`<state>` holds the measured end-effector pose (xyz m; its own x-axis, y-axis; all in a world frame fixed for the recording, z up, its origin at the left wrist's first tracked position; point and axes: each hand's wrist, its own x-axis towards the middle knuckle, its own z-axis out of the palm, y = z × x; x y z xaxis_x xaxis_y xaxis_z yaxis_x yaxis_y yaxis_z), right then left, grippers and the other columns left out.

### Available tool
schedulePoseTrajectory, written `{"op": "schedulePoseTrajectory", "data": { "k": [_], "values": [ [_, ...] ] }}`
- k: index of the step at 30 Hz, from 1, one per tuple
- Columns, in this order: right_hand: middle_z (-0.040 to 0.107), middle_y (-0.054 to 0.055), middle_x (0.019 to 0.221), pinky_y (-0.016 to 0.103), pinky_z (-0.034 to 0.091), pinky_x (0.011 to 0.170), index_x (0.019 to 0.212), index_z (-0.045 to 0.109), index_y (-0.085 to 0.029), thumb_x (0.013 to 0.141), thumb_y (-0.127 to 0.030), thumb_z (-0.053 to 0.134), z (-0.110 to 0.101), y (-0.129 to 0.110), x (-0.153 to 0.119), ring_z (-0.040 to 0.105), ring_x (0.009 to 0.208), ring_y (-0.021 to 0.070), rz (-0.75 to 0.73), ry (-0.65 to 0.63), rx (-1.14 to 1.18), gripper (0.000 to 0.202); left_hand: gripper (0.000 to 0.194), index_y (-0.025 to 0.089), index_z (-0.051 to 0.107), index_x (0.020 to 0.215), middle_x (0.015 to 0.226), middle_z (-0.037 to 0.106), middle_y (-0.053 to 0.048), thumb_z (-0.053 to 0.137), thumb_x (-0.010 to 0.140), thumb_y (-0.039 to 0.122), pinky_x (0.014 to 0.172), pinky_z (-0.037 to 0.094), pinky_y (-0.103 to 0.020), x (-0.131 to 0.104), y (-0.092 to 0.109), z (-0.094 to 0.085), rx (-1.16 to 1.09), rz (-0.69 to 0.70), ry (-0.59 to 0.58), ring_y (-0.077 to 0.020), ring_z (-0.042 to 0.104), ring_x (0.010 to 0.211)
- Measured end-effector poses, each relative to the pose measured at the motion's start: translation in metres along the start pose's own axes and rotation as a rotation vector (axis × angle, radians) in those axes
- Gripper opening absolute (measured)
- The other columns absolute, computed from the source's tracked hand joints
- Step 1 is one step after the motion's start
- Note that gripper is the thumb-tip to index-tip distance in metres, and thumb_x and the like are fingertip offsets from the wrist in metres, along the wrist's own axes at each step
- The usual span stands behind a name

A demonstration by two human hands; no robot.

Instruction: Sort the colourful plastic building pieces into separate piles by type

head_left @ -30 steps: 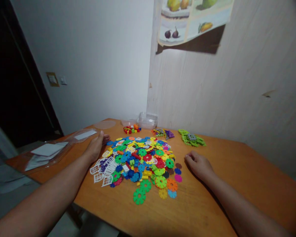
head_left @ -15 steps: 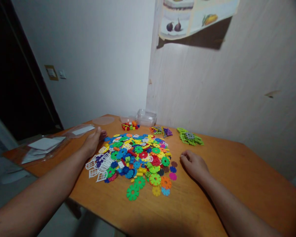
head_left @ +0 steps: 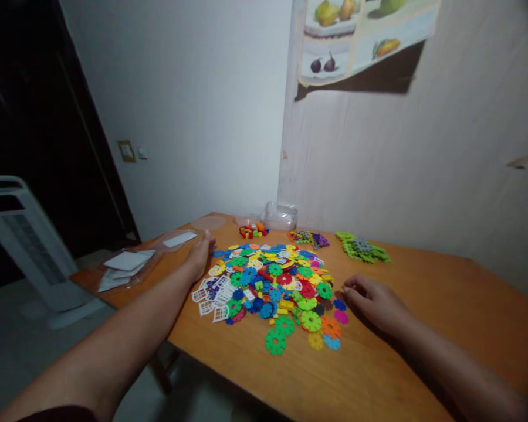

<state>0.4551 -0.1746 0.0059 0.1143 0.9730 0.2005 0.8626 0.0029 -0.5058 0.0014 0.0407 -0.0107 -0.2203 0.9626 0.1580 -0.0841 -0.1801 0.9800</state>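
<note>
A heap of colourful plastic pieces [head_left: 275, 281] lies on the wooden table [head_left: 246, 363], mostly notched discs and small bricks. Along the heap's left edge, my left hand [head_left: 199, 258] rests on its side, fingers stretched out and thumb up, holding nothing. White lattice pieces [head_left: 217, 299] lie just below it. To the right of the heap is my right hand [head_left: 374, 299], its fingers loosely curled with a gap to the thumb. Nothing shows in it. Its fingertips are close to a brown disc [head_left: 338, 295], near a blue disc [head_left: 339, 305] and a pink disc [head_left: 341, 317].
Behind the heap are small red and yellow pieces [head_left: 253, 231], a clear plastic box [head_left: 281, 216], purple pieces [head_left: 319, 240] and green pieces [head_left: 363, 248]. Plastic bags with white paper [head_left: 127, 261] lie at left. A white tower appliance [head_left: 33, 246] stands beyond the table.
The view has turned left and up, so everything sits farther right and the tower appliance shows. My right hand is slightly nearer the brown disc, its thumb and fingers a bit more apart.
</note>
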Motion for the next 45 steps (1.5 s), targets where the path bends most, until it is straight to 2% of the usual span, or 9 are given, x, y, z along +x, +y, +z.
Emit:
{"op": "schedulePoseTrajectory", "data": {
  "k": [6,11,14,19,23,33,37,41,45],
  "values": [
    [0.074,0.005,0.076,0.029,0.045,0.06,0.084,0.072,-0.023,0.075,-0.053,0.068,-0.009,-0.01,0.012,0.066,0.071,0.0222,-0.001,-0.103,0.15,0.032,0.061,0.015,0.065,0.091,0.13,0.067,-0.021,0.05,0.09,0.075,0.102,0.049,-0.035,0.011,0.016,0.017,0.105,-0.169,-0.06,-0.0283,0.063,0.124],
    [0.066,0.003,0.063,0.028,0.041,0.051,0.075,0.067,-0.02,0.074,-0.052,0.065,-0.001,-0.03,0.016,0.059,0.057,0.0178,0.091,0.032,0.396,0.031,0.07,0.014,0.067,0.093,0.122,0.071,-0.022,0.046,0.087,0.08,0.098,0.051,-0.034,0.016,0.016,0.031,0.11,-0.162,-0.1,-0.0283,0.067,0.118],
    [0.064,0.003,0.063,0.027,0.042,0.051,0.079,0.066,-0.019,0.078,-0.053,0.061,0.012,-0.026,0.011,0.058,0.056,0.017,0.15,0.11,0.536,0.035,0.074,0.013,0.072,0.097,0.122,0.072,-0.022,0.05,0.083,0.082,0.097,0.052,-0.036,0.013,0.013,0.03,0.116,-0.138,-0.196,-0.0299,0.068,0.115],
    [0.065,0.002,0.065,0.026,0.04,0.052,0.079,0.067,-0.019,0.084,-0.054,0.061,0.018,-0.01,0.001,0.055,0.058,0.0151,0.132,0.031,0.347,0.036,0.075,0.015,0.076,0.097,0.121,0.074,-0.019,0.055,0.078,0.084,0.096,0.053,-0.038,0.007,0.017,0.029,0.183,-0.117,-0.342,-0.0319,0.069,0.114],
    [0.067,0.003,0.071,0.027,0.041,0.057,0.081,0.066,-0.02,0.091,-0.06,0.053,0.014,-0.024,0.0,0.057,0.065,0.0163,0.065,-0.016,0.162,0.044,0.076,0.015,0.076,0.096,0.116,0.075,-0.02,0.054,0.077,0.086,0.096,0.053,-0.039,0.005,0.019,0.037,0.155,-0.154,-0.42,-0.0323,0.068,0.116],
    [0.064,0.001,0.069,0.028,0.035,0.056,0.076,0.059,-0.022,0.087,-0.062,0.06,0.022,-0.043,0.0,0.056,0.064,0.0169,0.035,-0.017,-0.063,0.041,0.078,0.013,0.077,0.098,0.112,0.076,-0.02,0.062,0.072,0.085,0.086,0.058,-0.039,0.01,0.013,0.041,0.078,-0.195,-0.408,-0.0315,0.072,0.103],
    [0.06,-0.001,0.064,0.026,0.035,0.054,0.074,0.057,-0.022,0.088,-0.057,0.06,0.028,-0.036,0.001,0.051,0.059,0.0145,0.042,0.012,0.185,0.038,0.075,0.013,0.077,0.097,0.11,0.076,-0.02,0.061,0.075,0.083,0.088,0.058,-0.038,0.014,0.01,0.04,0.062,-0.194,-0.402,-0.0302,0.073,0.103],
    [0.058,-0.001,0.061,0.024,0.036,0.05,0.077,0.059,-0.02,0.086,-0.06,0.06,0.019,-0.01,0.009,0.05,0.055,0.0134,0.159,0.22,0.478,0.041,0.07,0.013,0.076,0.096,0.108,0.076,-0.019,0.06,0.08,0.079,0.088,0.06,-0.039,0.017,0.008,0.039,0.045,-0.187,-0.396,-0.0283,0.073,0.1],
    [0.061,0.001,0.06,0.025,0.034,0.048,0.077,0.066,-0.018,0.081,-0.055,0.062,-0.009,0.033,0.014,0.051,0.053,0.0145,0.348,0.399,0.309,0.037,0.063,0.013,0.076,0.094,0.106,0.077,-0.019,0.059,0.085,0.073,0.083,0.061,-0.036,0.015,0.01,0.04,0.033,-0.19,-0.381,-0.0263,0.074,0.097]
  ]
}}
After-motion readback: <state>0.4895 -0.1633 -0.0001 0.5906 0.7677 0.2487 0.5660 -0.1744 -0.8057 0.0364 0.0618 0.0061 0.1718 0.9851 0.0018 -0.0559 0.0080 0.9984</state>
